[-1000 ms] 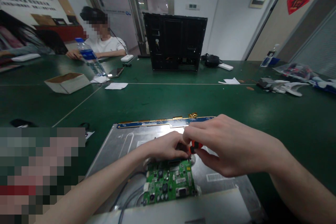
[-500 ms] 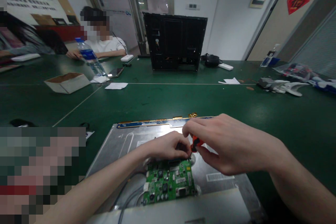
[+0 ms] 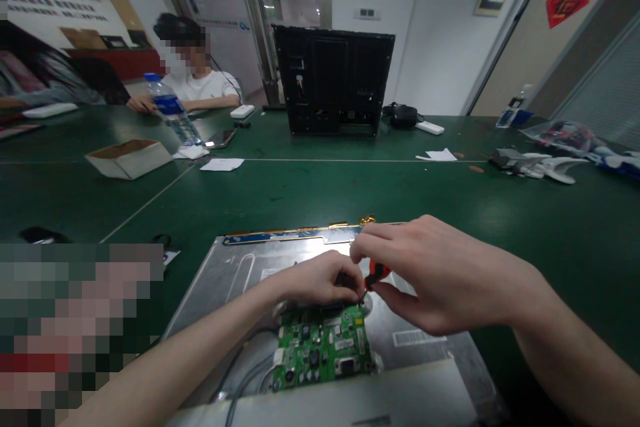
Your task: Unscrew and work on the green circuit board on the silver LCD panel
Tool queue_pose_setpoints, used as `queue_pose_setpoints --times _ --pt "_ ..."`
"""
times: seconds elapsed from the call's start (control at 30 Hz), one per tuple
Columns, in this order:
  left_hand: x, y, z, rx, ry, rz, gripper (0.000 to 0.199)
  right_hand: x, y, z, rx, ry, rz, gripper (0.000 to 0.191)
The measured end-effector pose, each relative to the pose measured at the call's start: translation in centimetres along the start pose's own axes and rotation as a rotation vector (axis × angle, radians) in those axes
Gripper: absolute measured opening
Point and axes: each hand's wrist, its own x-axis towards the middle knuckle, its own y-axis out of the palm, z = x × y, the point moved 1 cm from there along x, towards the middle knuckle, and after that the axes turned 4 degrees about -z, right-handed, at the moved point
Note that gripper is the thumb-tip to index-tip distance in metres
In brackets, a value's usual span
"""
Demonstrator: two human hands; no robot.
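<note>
A green circuit board (image 3: 323,350) lies on the silver metal back of a display panel (image 3: 415,310). My right hand (image 3: 425,273) is closed on a short orange and black screwdriver (image 3: 376,272). The tool is tilted, its tip down at the board's far right corner. Against that same corner is my left hand (image 3: 327,278), its thumb and fingers pinched together beside the tip. What they hold, if anything, is hidden. Grey cables (image 3: 250,373) run along the board's left side.
Beyond the panel a black monitor casing (image 3: 335,80) stands upright. A paper box (image 3: 129,159) and a water bottle (image 3: 173,110) are at the left. White and grey parts (image 3: 535,165) lie at the right. A person (image 3: 195,73) sits across the table.
The screwdriver's handle has turned and shifted slightly within my right fingers, and that hand has moved a touch to the right. My left hand stays in place.
</note>
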Motion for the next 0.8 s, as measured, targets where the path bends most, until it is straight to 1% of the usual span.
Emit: queue_pose_setpoints --times 0.1,0.23,0.33,0.43,0.6,0.7,0.8 --pt "-0.23 0.2 0.17 0.003 -0.025 -0.017 0.01 0.03 -0.01 0.12 0.038 -0.01 0.013 0.009" --pt "-0.24 0.2 0.32 0.009 -0.035 -0.006 0.01 0.27 0.23 -0.01 -0.004 0.005 -0.027 0.001" --pt "-0.14 0.07 0.3 0.024 -0.044 0.01 0.009 0.42 0.37 -0.17 -0.072 0.023 -0.054 0.008" --pt "-0.07 -0.02 0.25 0.058 -0.049 0.009 0.01 0.44 0.41 -0.24 -0.098 0.04 -0.038 0.012" --pt "-0.1 0.11 0.23 0.024 -0.017 0.013 0.009 0.15 0.13 -0.09 -0.029 0.022 -0.024 0.004" --pt "-0.22 0.27 0.23 0.009 -0.032 -0.005 0.009 -0.06 -0.03 0.01 0.023 0.004 0.006 0.011" --pt "-0.32 0.32 0.21 0.0 -0.052 -0.022 0.006 -0.04 0.01 0.01 0.047 -0.012 0.016 0.011"
